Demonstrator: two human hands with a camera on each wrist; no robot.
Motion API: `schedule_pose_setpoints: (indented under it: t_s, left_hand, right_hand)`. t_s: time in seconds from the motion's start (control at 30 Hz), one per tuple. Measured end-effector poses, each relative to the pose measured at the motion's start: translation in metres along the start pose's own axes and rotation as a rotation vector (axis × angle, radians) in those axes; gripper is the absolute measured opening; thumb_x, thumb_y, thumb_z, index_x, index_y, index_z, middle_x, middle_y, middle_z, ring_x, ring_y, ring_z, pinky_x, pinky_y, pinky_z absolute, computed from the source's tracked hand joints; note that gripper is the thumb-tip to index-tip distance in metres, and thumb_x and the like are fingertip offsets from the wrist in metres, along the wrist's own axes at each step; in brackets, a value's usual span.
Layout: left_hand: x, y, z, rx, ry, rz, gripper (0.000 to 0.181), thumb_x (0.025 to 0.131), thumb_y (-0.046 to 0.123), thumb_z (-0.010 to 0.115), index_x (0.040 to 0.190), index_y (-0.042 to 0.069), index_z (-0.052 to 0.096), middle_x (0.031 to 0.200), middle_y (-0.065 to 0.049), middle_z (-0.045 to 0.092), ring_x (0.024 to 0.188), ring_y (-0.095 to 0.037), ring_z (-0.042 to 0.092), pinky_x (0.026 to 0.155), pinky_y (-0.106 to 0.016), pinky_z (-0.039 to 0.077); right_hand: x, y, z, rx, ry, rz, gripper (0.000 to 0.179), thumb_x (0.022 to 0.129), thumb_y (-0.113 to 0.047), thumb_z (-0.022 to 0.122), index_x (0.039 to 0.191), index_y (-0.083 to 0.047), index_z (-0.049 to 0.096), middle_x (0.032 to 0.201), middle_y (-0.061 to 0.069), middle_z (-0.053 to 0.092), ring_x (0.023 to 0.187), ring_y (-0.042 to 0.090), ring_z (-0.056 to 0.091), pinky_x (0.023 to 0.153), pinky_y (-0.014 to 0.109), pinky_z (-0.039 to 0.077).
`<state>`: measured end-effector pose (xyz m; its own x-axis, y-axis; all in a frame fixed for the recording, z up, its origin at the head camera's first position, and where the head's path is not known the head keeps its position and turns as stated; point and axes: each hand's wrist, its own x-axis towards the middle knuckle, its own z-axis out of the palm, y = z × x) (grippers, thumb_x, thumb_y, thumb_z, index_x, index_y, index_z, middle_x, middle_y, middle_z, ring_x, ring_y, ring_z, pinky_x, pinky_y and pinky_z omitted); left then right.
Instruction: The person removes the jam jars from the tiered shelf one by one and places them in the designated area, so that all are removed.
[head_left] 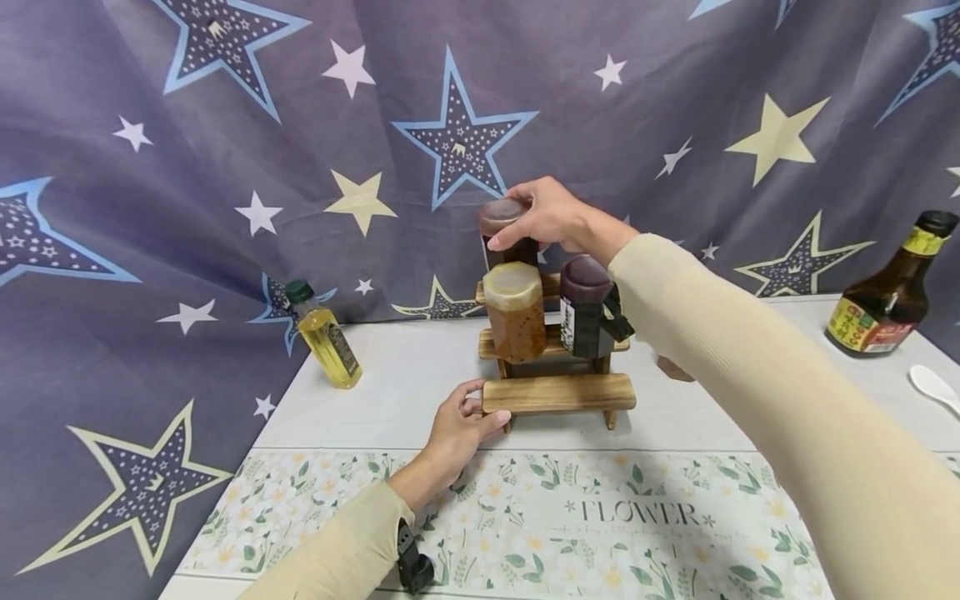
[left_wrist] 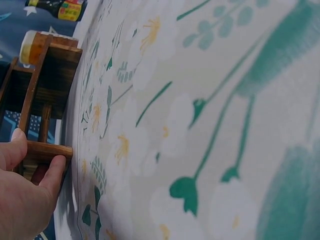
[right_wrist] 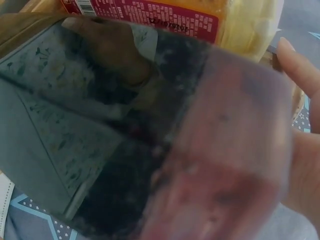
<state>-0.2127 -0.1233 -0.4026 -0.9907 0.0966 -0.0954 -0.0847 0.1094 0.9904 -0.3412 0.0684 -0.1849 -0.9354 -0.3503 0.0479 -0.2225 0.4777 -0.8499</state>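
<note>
My right hand (head_left: 555,218) grips a dark jar (head_left: 512,250) by its brownish lid, at the top step of a small wooden rack (head_left: 558,393). In front of it, on the middle step, stand an orange-brown jar (head_left: 516,321) with a pale yellow lid and a dark jar with a purple lid (head_left: 587,283). My left hand (head_left: 461,429) holds the left end of the rack's bare lowest step, thumb and fingers around the board, as the left wrist view also shows. Dark glass and a pinkish lid (right_wrist: 225,150) fill the right wrist view, fingers (right_wrist: 302,70) beside the lid.
A small bottle of yellow oil (head_left: 330,346) stands at left. On the right are a dark sauce bottle (head_left: 885,292) and a white spoon (head_left: 933,383). A brown object (head_left: 673,369) is mostly hidden by the right sleeve. A star-patterned cloth (head_left: 300,150) hangs behind.
</note>
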Motion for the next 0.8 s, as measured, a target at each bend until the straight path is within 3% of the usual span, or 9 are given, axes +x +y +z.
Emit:
schedule_pose_setpoints:
  t_s: [0.27, 0.57, 0.8]
  left_hand:
    - [0.001, 0.0, -0.001, -0.027, -0.008, 0.009, 0.064, 0.086, 0.003, 0.072, 0.142, 0.005, 0.041, 0.11, -0.018, 0.06, 0.09, -0.017, 0.064, 0.085, -0.031, 0.059]
    - [0.002, -0.001, 0.0, -0.025, -0.001, -0.01, 0.064, 0.085, 0.003, 0.072, 0.142, 0.008, 0.042, 0.112, -0.017, 0.06, 0.092, -0.018, 0.064, 0.087, -0.033, 0.058]
    - [0.002, -0.001, 0.0, 0.004, -0.005, 0.002, 0.065, 0.086, 0.005, 0.072, 0.142, 0.006, 0.041, 0.109, -0.017, 0.061, 0.091, -0.019, 0.064, 0.085, -0.032, 0.059]
  right_hand:
    - [-0.002, -0.002, -0.018, -0.022, 0.121, -0.041, 0.07, 0.07, -0.024, 0.088, 0.131, -0.012, 0.057, 0.109, 0.004, 0.061, 0.09, 0.017, 0.057, 0.066, 0.034, 0.057]
    - [-0.017, -0.004, -0.054, -0.011, 0.216, -0.037, 0.069, 0.066, -0.028, 0.091, 0.126, -0.014, 0.06, 0.109, 0.003, 0.061, 0.096, 0.018, 0.06, 0.08, 0.037, 0.058]
    - [-0.027, 0.001, -0.073, 0.009, 0.273, -0.03, 0.064, 0.064, -0.026, 0.092, 0.119, -0.016, 0.062, 0.105, 0.002, 0.059, 0.092, 0.017, 0.061, 0.074, 0.031, 0.06]
